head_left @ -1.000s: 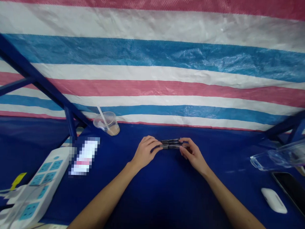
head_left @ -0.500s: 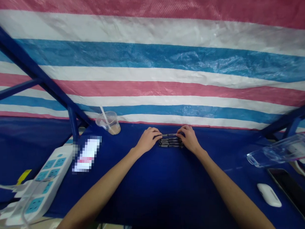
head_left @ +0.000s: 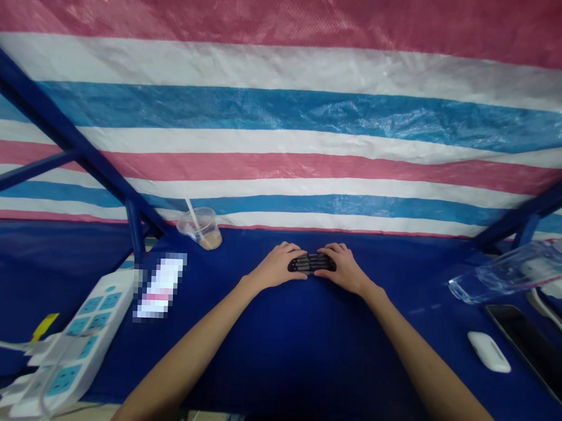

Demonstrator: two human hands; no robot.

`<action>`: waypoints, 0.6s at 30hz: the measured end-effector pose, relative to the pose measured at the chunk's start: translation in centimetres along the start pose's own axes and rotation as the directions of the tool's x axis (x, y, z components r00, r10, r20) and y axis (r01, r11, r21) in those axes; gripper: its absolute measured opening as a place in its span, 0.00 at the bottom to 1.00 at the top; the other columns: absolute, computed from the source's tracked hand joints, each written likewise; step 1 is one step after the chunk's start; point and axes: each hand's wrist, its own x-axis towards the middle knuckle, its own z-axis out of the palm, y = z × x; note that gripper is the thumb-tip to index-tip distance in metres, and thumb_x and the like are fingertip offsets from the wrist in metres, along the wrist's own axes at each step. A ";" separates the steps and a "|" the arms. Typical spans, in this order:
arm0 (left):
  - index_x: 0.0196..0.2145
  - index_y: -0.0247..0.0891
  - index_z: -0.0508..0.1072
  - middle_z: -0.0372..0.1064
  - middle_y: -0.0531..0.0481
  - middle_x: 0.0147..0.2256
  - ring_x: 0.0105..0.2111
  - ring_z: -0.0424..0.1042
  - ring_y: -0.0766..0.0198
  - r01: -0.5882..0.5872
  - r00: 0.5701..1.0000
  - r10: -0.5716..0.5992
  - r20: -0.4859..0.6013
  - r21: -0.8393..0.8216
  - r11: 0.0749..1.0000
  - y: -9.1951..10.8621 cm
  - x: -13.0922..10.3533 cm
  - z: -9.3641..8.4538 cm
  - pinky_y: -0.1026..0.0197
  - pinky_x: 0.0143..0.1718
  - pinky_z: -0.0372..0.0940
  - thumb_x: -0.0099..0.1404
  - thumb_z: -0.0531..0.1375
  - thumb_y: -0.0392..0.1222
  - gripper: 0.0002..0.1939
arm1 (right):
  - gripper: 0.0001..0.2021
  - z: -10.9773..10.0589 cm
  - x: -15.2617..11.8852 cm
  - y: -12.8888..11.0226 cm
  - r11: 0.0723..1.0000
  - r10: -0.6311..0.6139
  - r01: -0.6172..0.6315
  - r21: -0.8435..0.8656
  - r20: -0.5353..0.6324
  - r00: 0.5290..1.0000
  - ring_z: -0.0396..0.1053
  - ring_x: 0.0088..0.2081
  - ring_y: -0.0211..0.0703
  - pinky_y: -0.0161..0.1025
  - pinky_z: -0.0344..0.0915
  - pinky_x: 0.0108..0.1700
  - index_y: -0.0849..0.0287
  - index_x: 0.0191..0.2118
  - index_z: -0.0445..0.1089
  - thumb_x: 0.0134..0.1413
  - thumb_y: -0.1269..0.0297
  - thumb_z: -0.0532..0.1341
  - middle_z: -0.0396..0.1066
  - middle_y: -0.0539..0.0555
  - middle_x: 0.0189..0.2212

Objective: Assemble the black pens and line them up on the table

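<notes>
Several dark pens lie side by side, pressed together in a compact bundle on the blue tabletop. Around their left end curve the thumb and fingers of my left hand, thumb on the near side and fingers on the far side. My right hand grips the right end of the same bundle in the same way. The middle of the pens shows between the two hands, while their ends are partly hidden by the fingers.
At left are a tilted plastic cup with a straw, a pixelated bright rectangle and a white power strip with cables. A clear bottle, white case and dark phone lie at right. A striped sheet hangs behind.
Both hands have moved from pinching the ends of the farthest pen to wrapping around the whole group. The pens are now closer together. The camera view has shifted slightly.
</notes>
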 end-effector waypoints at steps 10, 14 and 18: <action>0.59 0.48 0.72 0.70 0.47 0.54 0.55 0.68 0.51 0.008 1.000 -0.008 0.008 -0.029 1.000 1.2 -1.4 -0.1 0.48 0.59 0.60 0.62 0.69 0.55 0.29 | 0.21 -0.5 -2.3 -1.3 0.998 -0.053 0.053 0.033 -0.012 0.999 0.67 0.51 0.56 0.55 0.66 0.55 0.52 0.55 0.72 0.59 0.52 0.69 0.72 0.58 0.51; 0.60 0.48 0.71 0.70 0.46 0.54 0.54 0.68 0.51 0.015 1.000 -0.015 -0.003 -0.031 0.999 1.3 -1.7 0.1 0.48 0.59 0.61 0.62 0.69 0.54 0.31 | 0.28 -0.7 -3.1 -1.7 0.996 -0.085 0.085 0.007 -0.023 0.996 0.66 0.53 0.59 0.59 0.65 0.55 0.50 0.61 0.68 0.57 0.48 0.70 0.70 0.61 0.54; 0.60 0.47 0.71 0.71 0.46 0.53 0.53 0.68 0.51 0.002 0.999 -0.003 -0.036 -0.027 1.000 1.3 -1.9 0.3 0.48 0.58 0.62 0.62 0.70 0.53 0.31 | 0.28 -1.0 -3.2 -2.2 0.992 -0.125 0.125 -0.012 -0.055 0.991 0.64 0.56 0.61 0.60 0.64 0.56 0.50 0.61 0.66 0.58 0.52 0.70 0.68 0.62 0.56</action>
